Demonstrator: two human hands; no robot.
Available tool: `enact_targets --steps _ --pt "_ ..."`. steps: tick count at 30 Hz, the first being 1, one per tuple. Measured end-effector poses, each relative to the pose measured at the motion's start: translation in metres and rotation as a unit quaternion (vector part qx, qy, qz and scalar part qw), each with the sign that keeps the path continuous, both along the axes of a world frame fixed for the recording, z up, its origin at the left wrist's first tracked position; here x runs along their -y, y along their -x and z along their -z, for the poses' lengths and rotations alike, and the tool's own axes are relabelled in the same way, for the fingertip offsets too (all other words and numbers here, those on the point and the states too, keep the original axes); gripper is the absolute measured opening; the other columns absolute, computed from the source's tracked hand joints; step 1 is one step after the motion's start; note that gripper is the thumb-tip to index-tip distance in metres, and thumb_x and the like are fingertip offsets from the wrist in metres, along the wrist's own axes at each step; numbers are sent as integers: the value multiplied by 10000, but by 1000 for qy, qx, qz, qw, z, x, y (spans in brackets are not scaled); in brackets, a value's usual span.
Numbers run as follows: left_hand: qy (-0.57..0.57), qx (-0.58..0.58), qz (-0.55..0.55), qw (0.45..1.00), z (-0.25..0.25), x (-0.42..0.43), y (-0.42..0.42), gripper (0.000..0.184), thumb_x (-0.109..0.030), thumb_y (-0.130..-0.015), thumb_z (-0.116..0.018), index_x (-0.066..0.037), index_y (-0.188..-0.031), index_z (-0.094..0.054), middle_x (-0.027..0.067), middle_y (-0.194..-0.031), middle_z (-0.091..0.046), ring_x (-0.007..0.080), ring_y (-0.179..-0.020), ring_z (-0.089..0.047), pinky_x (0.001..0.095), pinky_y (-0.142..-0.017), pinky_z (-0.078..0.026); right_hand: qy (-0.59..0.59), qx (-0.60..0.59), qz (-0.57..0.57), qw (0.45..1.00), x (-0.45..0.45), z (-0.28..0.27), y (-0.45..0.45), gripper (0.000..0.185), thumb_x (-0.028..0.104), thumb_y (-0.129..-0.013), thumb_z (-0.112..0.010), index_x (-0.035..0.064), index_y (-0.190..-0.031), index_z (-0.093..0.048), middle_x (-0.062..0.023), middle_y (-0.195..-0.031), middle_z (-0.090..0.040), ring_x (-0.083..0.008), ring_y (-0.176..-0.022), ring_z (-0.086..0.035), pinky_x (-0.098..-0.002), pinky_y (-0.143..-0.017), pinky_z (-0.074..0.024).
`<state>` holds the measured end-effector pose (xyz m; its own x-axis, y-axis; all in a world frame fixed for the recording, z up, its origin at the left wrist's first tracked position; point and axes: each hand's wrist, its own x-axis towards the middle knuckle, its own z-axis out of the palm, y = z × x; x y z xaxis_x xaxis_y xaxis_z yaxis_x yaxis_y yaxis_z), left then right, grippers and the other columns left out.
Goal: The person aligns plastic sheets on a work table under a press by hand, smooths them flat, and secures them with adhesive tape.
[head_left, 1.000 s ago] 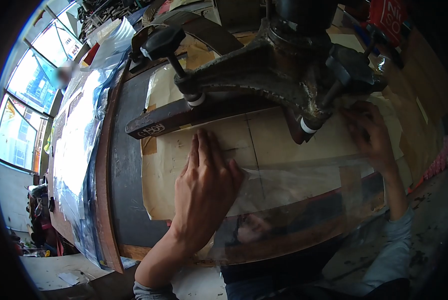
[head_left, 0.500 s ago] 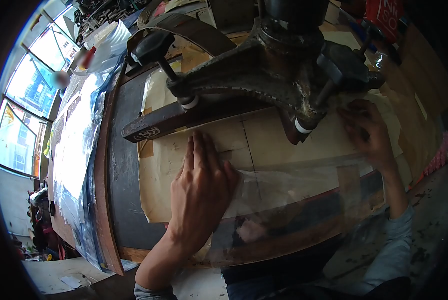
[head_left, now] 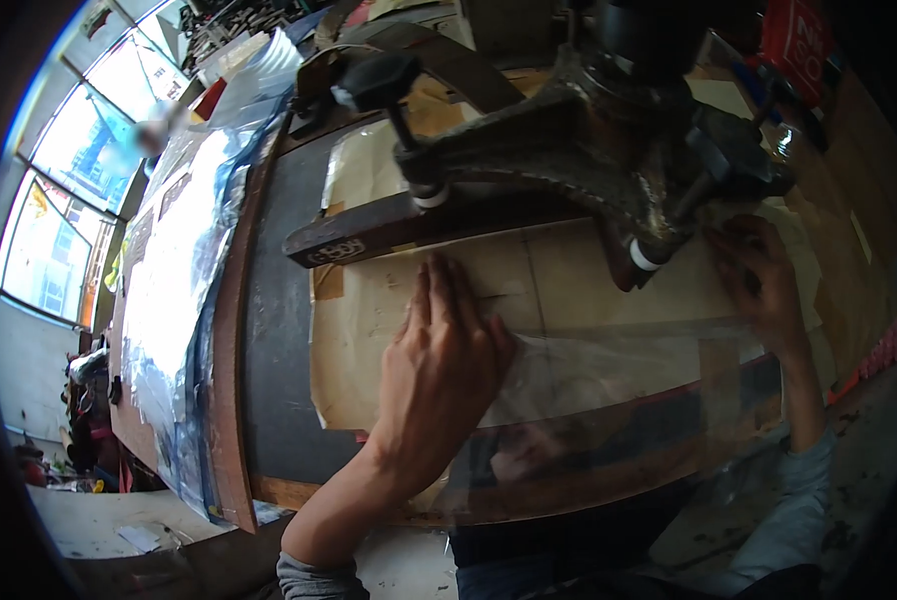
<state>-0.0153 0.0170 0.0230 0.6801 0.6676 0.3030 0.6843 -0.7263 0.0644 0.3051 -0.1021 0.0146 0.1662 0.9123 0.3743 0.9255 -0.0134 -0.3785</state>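
Windows [head_left: 64, 240]: bright, far left, past a side surface covered in crumpled clear plastic [head_left: 174, 300].
Dark board [head_left: 284, 300]: under the paper sheet [head_left: 619, 290], showing along its left side.
Paper sheet: flat, crossed by a thin dark line, mostly on the near side of the dark bar [head_left: 379, 235].
Dark bar: lettered near its left end, below the metal frame [head_left: 529, 150].
Clear film [head_left: 569, 385]: over the sheet's near part.
Left hand [head_left: 444, 350]: palm down on the paper sheet, fingers straight and pressed together, thumb slightly apart.
Right hand [head_left: 764, 275]: over the sheet's right part, fingers curled toward the thumb; pinching or not, cannot tell.
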Motion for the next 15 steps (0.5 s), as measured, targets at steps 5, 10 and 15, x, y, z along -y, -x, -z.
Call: enact_targets --steps 5,10,15 --pt "3 18 2 1000 3 0 -1 528 -209 -907 -511 248 -1170 -480 428 -1219 -484 463 -1144 -556 430 -939 -514 6 -8 7 1000 0 1 1 355 66 -843 -637 114 -1193 -674 -115 -1184 -534 -252 -1053 -569 -346 -870 -470" --pt "-8 13 1 1000 4 0 0 511 -205 -923 -496 240 -1175 -485 418 -1235 -482 451 -1169 -546 440 -910 -531 5 -13 8 1000 0 2 0 343 79 -857 -629 101 -1196 -670 -122 -1187 -530 -264 -1087 -563 -349 -883 -465" --pt "-9 9 -16 1000 4 0 -2 466 -193 -937 -488 199 -1186 -519 395 -1257 -490 431 -1193 -541 435 -849 -565 15 -5 13 1000 0 2 0 339 81 -863 -624 96 -1199 -668 -127 -1190 -529 -273 -1104 -567 -351 -892 -463"
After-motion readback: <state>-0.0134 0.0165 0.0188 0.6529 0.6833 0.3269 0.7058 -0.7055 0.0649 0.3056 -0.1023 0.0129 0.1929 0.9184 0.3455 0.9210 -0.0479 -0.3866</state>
